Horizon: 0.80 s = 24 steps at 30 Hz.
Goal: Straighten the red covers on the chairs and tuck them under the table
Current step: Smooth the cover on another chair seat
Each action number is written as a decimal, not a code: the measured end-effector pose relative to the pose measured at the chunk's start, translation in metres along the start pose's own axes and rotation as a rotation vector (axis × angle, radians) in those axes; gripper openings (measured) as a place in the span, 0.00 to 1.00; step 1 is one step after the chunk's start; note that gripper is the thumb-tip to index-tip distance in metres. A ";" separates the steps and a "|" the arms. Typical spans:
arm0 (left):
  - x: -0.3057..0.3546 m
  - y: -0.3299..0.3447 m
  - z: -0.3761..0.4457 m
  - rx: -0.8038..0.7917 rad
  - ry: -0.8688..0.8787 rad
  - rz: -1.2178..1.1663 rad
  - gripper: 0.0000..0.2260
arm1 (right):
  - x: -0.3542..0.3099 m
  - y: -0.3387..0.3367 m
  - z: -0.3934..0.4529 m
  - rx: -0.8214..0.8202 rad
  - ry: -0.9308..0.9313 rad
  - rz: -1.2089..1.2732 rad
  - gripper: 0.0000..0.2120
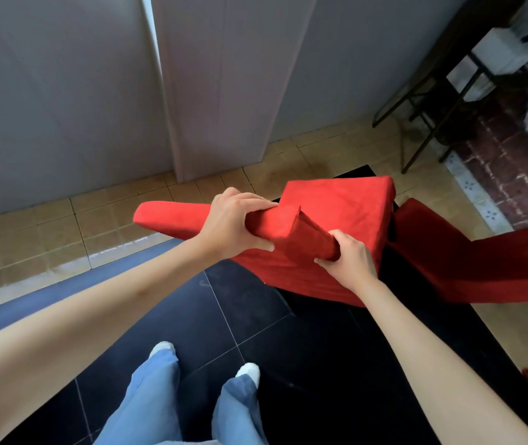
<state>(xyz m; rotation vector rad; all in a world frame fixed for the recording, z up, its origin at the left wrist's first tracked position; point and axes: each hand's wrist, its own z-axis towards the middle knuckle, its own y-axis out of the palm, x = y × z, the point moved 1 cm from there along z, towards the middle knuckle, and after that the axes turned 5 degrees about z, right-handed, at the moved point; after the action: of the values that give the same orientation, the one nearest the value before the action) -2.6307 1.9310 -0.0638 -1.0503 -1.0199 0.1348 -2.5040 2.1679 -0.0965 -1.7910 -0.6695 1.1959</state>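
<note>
The step in hand is straightening: the left hand (pixel 233 221) wraps the top of the chair (pixel 336 220) back through the red cover (pixel 307 271), while the right hand (pixel 347 255) pinches a raised fold of that cover just beside it. The fold stands between the two hands, near the back's right end, so the next move probably calls for pulling it flat and down over the back. A second chair (pixel 468 255) stands close on the right; no bench shows plainly.

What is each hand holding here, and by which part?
Both grip the red cover along the chair's top edge: left hand round the backrest top, right hand pinching a raised fold.
</note>
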 end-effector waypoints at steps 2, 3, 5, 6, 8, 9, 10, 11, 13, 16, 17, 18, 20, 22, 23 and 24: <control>-0.005 0.001 -0.006 -0.016 -0.038 -0.016 0.35 | 0.009 -0.008 -0.005 0.006 -0.010 -0.002 0.19; -0.009 0.001 -0.009 -0.005 -0.081 -0.036 0.34 | 0.013 -0.011 -0.008 0.012 -0.013 0.002 0.19; -0.010 0.003 -0.013 0.027 -0.170 -0.074 0.31 | 0.019 -0.017 -0.012 0.017 -0.012 0.011 0.19; -0.005 0.006 -0.013 0.035 -0.190 -0.077 0.30 | 0.023 -0.019 -0.013 0.013 -0.006 0.019 0.20; 0.007 0.011 -0.012 0.042 -0.188 -0.076 0.30 | 0.032 -0.025 -0.016 0.005 0.008 0.041 0.20; 0.014 0.013 -0.011 0.044 -0.181 -0.077 0.30 | 0.036 -0.028 -0.017 0.005 0.021 0.055 0.20; 0.021 0.016 -0.010 0.046 -0.173 -0.077 0.30 | 0.041 -0.031 -0.020 0.004 0.037 0.067 0.20; 0.028 0.018 -0.009 0.045 -0.162 -0.076 0.30 | 0.047 -0.035 -0.022 0.005 0.051 0.076 0.21; 0.041 0.026 -0.006 0.038 -0.135 -0.060 0.30 | 0.058 -0.045 -0.030 0.007 0.061 0.086 0.22; 0.066 0.038 -0.002 0.017 -0.100 -0.025 0.31 | 0.074 -0.059 -0.045 0.018 0.062 0.125 0.28; 0.074 0.043 -0.001 0.012 -0.086 -0.027 0.31 | 0.080 -0.063 -0.050 0.032 0.068 0.145 0.30; 0.082 0.048 0.000 0.004 -0.068 -0.036 0.31 | 0.085 -0.068 -0.055 0.051 0.079 0.166 0.31; 0.095 0.055 0.002 -0.041 -0.016 -0.052 0.33 | 0.098 -0.076 -0.064 0.089 0.113 0.200 0.28; 0.102 0.058 0.003 -0.119 0.061 -0.034 0.37 | 0.108 -0.084 -0.072 0.116 0.153 0.221 0.24; 0.102 0.058 0.003 -0.152 0.085 -0.016 0.39 | 0.113 -0.087 -0.075 0.126 0.167 0.228 0.22; 0.100 0.058 0.002 -0.159 0.087 -0.006 0.39 | 0.117 -0.089 -0.078 0.132 0.177 0.234 0.21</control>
<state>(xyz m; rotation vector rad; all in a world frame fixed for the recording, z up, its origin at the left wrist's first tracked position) -2.5564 2.0169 -0.0450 -1.1872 -0.9672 0.0025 -2.3840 2.2763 -0.0590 -1.8727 -0.2785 1.1862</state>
